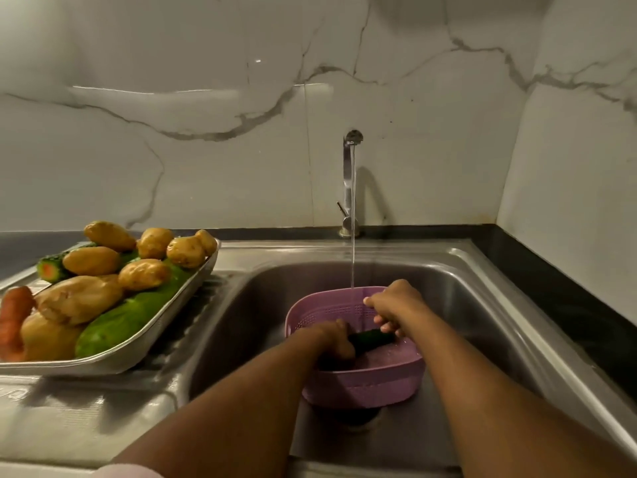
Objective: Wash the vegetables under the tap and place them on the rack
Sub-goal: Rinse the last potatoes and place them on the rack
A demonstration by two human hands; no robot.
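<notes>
Gripping a dark cucumber [374, 339] end to end, left hand [332, 341] and right hand [393, 307] both curled round it inside the purple colander [365, 381] mid-sink [482, 305], probably to rub it clean just short of the tap [349, 174] stream.

Purple colander [362, 377] fills the sink [241, 305] middle; basin sides lie open.

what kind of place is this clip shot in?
Most likely a home kitchen: a steel sink with the tap running, a marble-look tiled wall behind it, and a metal tray of potatoes and cucumbers on the draining board.
</notes>
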